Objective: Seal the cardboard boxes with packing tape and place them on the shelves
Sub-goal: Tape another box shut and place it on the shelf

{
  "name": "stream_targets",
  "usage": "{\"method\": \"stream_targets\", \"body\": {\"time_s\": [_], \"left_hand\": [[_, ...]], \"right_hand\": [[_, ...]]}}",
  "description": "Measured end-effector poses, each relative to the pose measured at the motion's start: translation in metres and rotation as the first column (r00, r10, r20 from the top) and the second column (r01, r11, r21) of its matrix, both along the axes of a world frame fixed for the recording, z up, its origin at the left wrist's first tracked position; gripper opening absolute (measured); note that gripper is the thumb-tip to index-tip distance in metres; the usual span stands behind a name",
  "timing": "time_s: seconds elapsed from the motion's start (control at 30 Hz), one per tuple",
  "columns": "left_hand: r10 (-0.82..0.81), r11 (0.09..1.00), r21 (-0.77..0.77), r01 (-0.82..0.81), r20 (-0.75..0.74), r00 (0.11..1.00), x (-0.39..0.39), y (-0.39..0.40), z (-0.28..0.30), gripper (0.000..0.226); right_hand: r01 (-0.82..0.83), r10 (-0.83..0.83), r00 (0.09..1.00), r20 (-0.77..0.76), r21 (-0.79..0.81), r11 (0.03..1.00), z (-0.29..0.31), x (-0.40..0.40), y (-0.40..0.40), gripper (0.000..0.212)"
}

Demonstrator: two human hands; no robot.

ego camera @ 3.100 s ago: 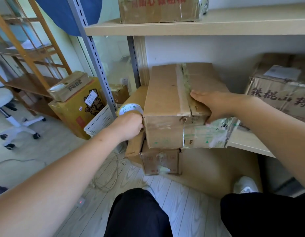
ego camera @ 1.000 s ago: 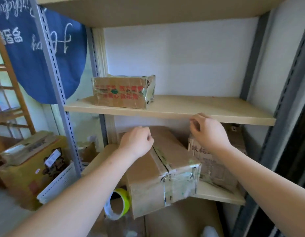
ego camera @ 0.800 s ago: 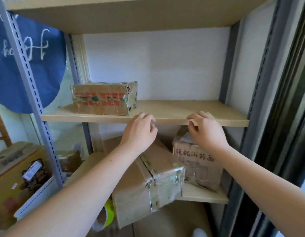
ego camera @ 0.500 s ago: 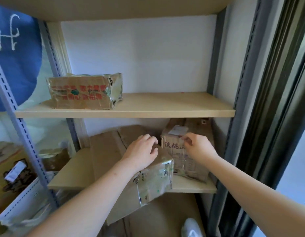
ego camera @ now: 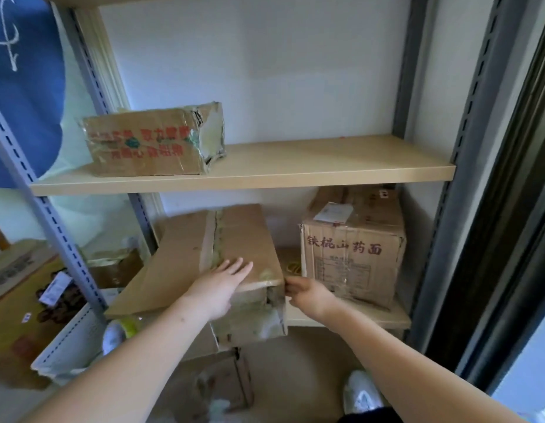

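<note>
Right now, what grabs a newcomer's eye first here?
The long cardboard box jutting off the lower shelf, with the left hand flat on its top and the right hand at its right front corner. Beside it stands a printed carton; a battered taped box sits on the upper shelf.

Pretty bright soft daylight on the white wall [ego camera: 265, 71], darker under the shelf [ego camera: 265, 175], wide-angle bending of the uprights at the edges, and the whole frame's a bit soft and smeary.

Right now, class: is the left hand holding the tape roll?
No: the left hand lies flat on the box.
</note>
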State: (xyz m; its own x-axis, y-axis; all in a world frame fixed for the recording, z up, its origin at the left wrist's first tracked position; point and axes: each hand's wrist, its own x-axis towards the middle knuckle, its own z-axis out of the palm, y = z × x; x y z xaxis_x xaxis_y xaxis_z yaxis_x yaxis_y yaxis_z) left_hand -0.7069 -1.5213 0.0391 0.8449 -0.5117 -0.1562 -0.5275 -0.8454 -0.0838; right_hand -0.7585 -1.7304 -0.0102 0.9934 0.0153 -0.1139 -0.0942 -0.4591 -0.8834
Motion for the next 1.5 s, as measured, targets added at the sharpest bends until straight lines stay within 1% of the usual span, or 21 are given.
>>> {"method": "stream_targets", "body": {"time_s": [0.07,0.1,0.2,0.27,0.33,0.43,0.47,0.5,0.57,0.63,0.77,0.8,0.9,1.03,1.13,1.2,1.27,1.33,1.4,1.47,1.5], "left_hand": [[0.045,0.999,0.000,-0.045,0.060,0.997,0.000,0.010,-0.003,0.103],[0.068,0.998,-0.007,-0.068,0.078,0.995,0.000,0.013,-0.004,0.104],[0.114,0.993,-0.013,-0.113,0.057,0.992,0.001,0.015,-0.007,0.101],[0.153,0.988,0.008,-0.153,-0.005,0.988,-0.005,0.005,-0.004,0.094],[0.125,0.992,-0.029,-0.127,-0.059,0.990,-0.008,-0.016,0.004,0.088],[-0.015,0.967,-0.256,0.015,0.003,1.000,0.000,-0.055,0.013,0.070],[-0.044,0.952,-0.301,0.054,0.040,0.998,0.007,-0.067,0.013,0.063],[-0.064,0.948,-0.307,0.084,0.074,0.995,0.015,-0.080,0.012,0.057],[-0.078,0.961,-0.254,0.109,0.127,0.989,0.037,-0.103,0.002,0.047],[-0.046,0.978,-0.197,0.073,0.137,0.989,0.061,-0.120,-0.012,0.042],[-0.008,1.000,-0.021,0.013,0.192,0.981,0.097,-0.137,-0.031,0.041],[-0.008,1.000,-0.012,0.011,0.218,0.976,0.101,-0.139,-0.033,0.040],[0.023,0.997,-0.075,-0.005,0.249,0.968,0.102,-0.143,-0.037,0.037],[0.070,0.968,-0.250,0.001,0.278,0.958,0.095,-0.139,-0.031,0.035],[0.083,0.899,-0.436,0.046,0.272,0.959,0.085,-0.130,-0.025,0.039],[0.080,0.846,-0.527,0.086,0.285,0.955,0.070,-0.120,-0.024,0.039],[0.070,0.810,-0.572,0.133,0.319,0.945,0.048,-0.105,-0.027,0.037],[0.068,0.792,-0.586,0.169,0.360,0.931,0.025,-0.082,-0.034,0.035],[0.089,0.780,-0.598,0.184,0.398,0.913,0.006,-0.055,-0.045,0.034],[0.169,0.744,-0.647,0.170,0.427,0.888,-0.008,-0.026,-0.053,0.037],[0.232,0.716,-0.681,0.154,0.440,0.867,-0.015,-0.011,-0.057,0.037]], "right_hand": [[-0.084,0.084,0.996,0.025,0.013,0.996,-0.007,-0.001,0.020,0.062],[-0.103,0.103,0.995,0.006,0.015,0.995,-0.010,-0.002,0.027,0.067],[-0.129,0.128,0.990,-0.065,-0.012,0.992,-0.012,-0.006,0.028,0.079],[-0.122,0.114,0.992,-0.062,-0.137,0.983,-0.014,-0.007,0.019,0.076],[-0.073,0.067,0.997,-0.030,-0.293,0.953,-0.014,-0.001,0.012,0.070],[-0.022,0.029,1.000,0.005,-0.520,0.854,-0.018,0.024,0.010,0.064],[-0.012,0.024,1.000,0.015,-0.571,0.821,-0.019,0.034,0.011,0.061],[-0.006,0.021,1.000,0.016,-0.616,0.788,-0.023,0.045,0.012,0.057],[-0.008,0.012,1.000,0.001,-0.707,0.707,-0.037,0.070,0.012,0.053],[-0.026,0.008,1.000,-0.027,-0.784,0.620,-0.056,0.095,0.011,0.057],[-0.071,-0.034,0.994,-0.105,-0.846,0.529,-0.086,0.136,0.015,0.059],[-0.079,-0.035,0.993,-0.113,-0.856,0.510,-0.088,0.141,0.017,0.056],[-0.054,-0.041,0.995,-0.093,-0.824,0.564,-0.092,0.149,0.019,0.048],[0.021,-0.040,0.999,-0.005,-0.777,0.629,-0.089,0.134,0.017,0.039],[0.064,-0.052,0.998,0.040,-0.761,0.646,-0.090,0.111,0.015,0.043],[0.089,-0.092,0.995,0.039,-0.757,0.648,-0.088,0.099,0.014,0.041],[0.138,-0.139,0.988,0.060,-0.742,0.656,-0.086,0.087,0.014,0.037],[0.165,-0.160,0.984,0.079,-0.744,0.647,-0.085,0.078,0.019,0.038],[0.199,-0.200,0.976,0.085,-0.718,0.666,-0.083,0.073,0.024,0.042],[0.232,-0.273,0.961,0.056,-0.700,0.675,-0.076,0.074,0.027,0.039],[0.231,-0.300,0.953,0.031,-0.716,0.659,-0.073,0.075,0.026,0.034]]}}
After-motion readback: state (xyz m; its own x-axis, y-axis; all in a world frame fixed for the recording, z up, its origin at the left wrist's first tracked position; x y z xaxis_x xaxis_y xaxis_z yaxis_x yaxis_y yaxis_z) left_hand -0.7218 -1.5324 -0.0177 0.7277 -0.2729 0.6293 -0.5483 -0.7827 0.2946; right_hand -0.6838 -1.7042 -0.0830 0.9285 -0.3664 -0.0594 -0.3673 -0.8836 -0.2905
